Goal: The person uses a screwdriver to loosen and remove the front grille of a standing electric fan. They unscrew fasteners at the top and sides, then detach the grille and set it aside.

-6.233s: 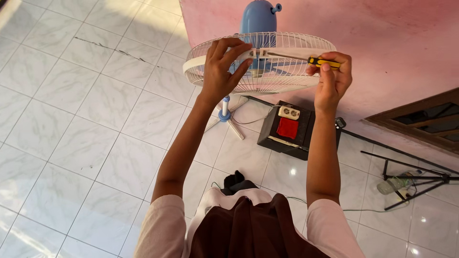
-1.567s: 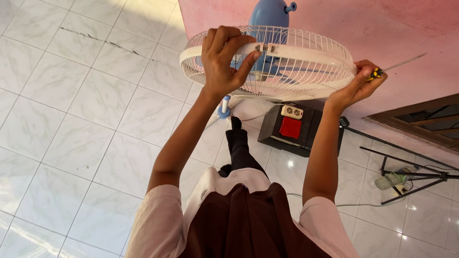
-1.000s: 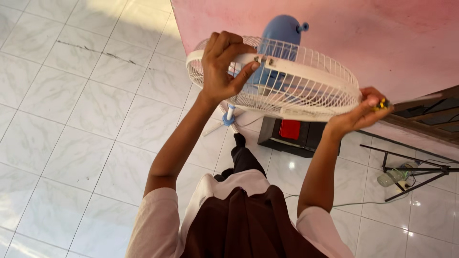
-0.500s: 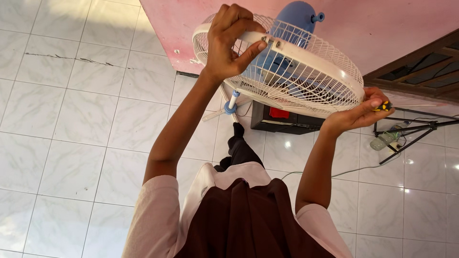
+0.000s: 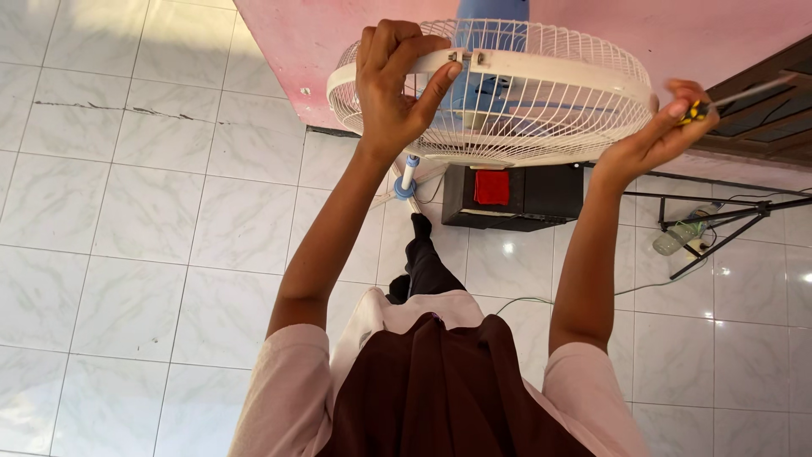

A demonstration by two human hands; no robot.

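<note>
A white wire fan guard (image 5: 524, 110) is seen in the upper middle of the frame, held up off the floor between both hands. Its broad plastic rim band (image 5: 550, 72) runs round the cage, with a small clip (image 5: 468, 57) at the top of the band. The left hand (image 5: 391, 93) is closed round the rim at the guard's left side, thumb pressed to the band near the clip and fingers (image 5: 385, 38) curled over the wires. The right hand (image 5: 655, 135) is set against the rim at the right edge, while a yellow-and-black screwdriver (image 5: 736, 91) is pinched in its fingers, the shaft pointing to the upper right.

The guard is judged to be light, since it is carried at arm's length with little sign of strain. The thin wires are likely to flex and bend if squeezed, so the stiffer rim band is taken to be the better place for a grip, at two points well apart as here. The smooth plastic may be somewhat slippery, and the right-hand hold is judged the weaker one, being shared with the tool.

Behind the guard the blue motor housing (image 5: 491, 10) of the fan is partly seen at the top edge. Below it a black box (image 5: 541, 196) with a red panel rests on the tiled floor (image 5: 152, 211), and a dark tripod (image 5: 727, 222) with a plastic bottle (image 5: 677, 237) lies at the right.
</note>
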